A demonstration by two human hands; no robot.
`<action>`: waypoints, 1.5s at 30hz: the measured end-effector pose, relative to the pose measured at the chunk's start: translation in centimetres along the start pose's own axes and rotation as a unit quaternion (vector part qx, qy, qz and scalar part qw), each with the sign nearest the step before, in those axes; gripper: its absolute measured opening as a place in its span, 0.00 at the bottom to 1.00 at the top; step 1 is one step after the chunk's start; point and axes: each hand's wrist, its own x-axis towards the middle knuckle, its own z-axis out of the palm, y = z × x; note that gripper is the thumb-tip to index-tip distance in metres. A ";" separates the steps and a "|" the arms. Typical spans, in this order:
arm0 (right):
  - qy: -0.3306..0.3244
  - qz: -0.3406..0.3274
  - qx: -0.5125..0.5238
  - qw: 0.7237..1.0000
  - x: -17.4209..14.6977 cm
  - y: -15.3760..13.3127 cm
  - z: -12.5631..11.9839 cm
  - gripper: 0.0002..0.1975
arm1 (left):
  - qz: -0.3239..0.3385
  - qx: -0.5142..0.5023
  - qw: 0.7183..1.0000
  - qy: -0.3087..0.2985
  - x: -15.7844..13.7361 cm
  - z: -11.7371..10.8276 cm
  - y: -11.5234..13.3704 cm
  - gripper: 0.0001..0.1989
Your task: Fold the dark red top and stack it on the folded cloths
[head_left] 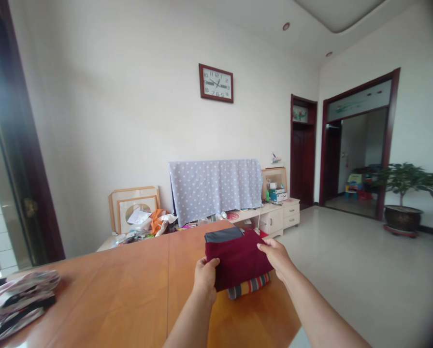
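Note:
A folded maroon cloth (pixel 240 261) is held out flat between my two hands. My left hand (pixel 206 275) grips its left edge, thumb on top and fingers underneath. At the right edge my right hand (pixel 274 256) pinches it the same way. Below and behind it are a folded grey cloth (pixel 223 235) and a folded striped cloth (pixel 251 286), both partly hidden by the maroon one. Whether the maroon cloth touches them I cannot tell.
The wooden table (pixel 129 280) spreads out beneath my hands. A pile of crumpled clothes (pixel 19 299) lies at its left edge. Beyond stands a low white cabinet (pixel 291 212) with clutter and a dotted cloth cover (pixel 216 188). A potted plant (pixel 403 217) stands right.

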 end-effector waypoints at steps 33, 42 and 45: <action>-0.027 -0.300 -0.360 0.883 -0.1 3.1 1.7 0.21 | 0.384 0.529 0.757 0.012 0.2 1.6 -2.3 0.24; -0.157 -0.186 -0.517 0.821 -1.2 4.4 2.5 0.23 | 0.342 0.698 0.612 -0.146 0.8 2.7 -4.2 0.27; -0.160 -0.172 -0.525 0.818 -1.2 4.4 2.3 0.24 | 0.332 0.705 0.607 -0.156 0.9 2.6 -4.2 0.27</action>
